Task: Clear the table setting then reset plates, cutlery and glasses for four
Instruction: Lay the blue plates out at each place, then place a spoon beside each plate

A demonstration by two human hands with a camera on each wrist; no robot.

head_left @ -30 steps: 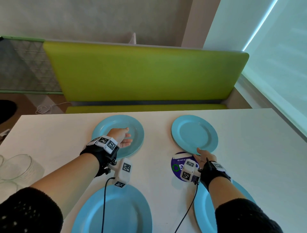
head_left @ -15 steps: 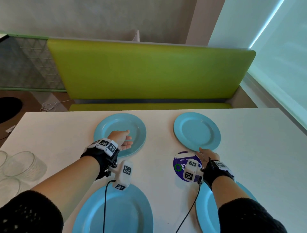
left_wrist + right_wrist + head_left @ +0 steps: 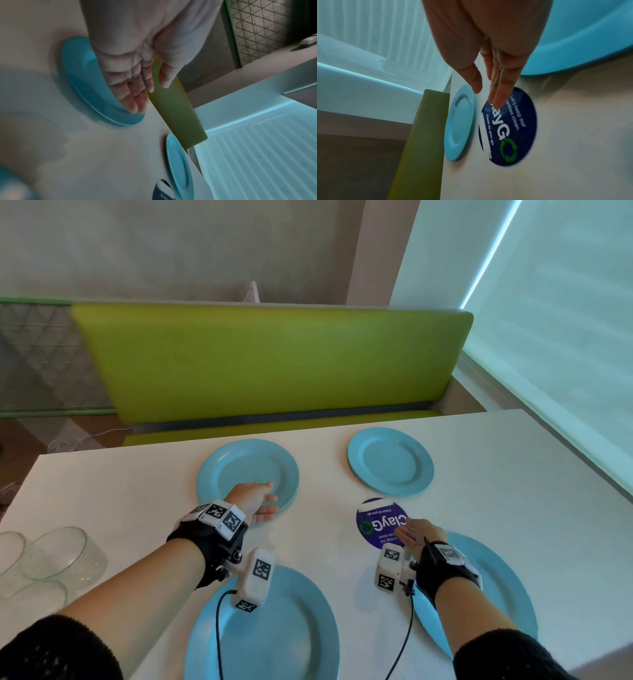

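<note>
Glasses [image 3: 51, 556] wait in a cluster at the far left edge of the counter [image 3: 513, 508], untouched, and no cutlery is in view. Next along, the left hand [image 3: 253, 501] lies with straight, relaxed fingers over the near rim of the far-left plate [image 3: 239, 463], gripping nothing. The near-left plate [image 3: 274, 638] sits below it. Right of centre, the right hand [image 3: 416, 537] hovers flat and empty over a round purple sticker [image 3: 371, 522], between the far-right plate [image 3: 390, 460] and the near-right plate [image 3: 500, 577]. Four plates look laid, so the plate step seems finished; the next move likely calls for reaching left to fetch glasses.
</note>
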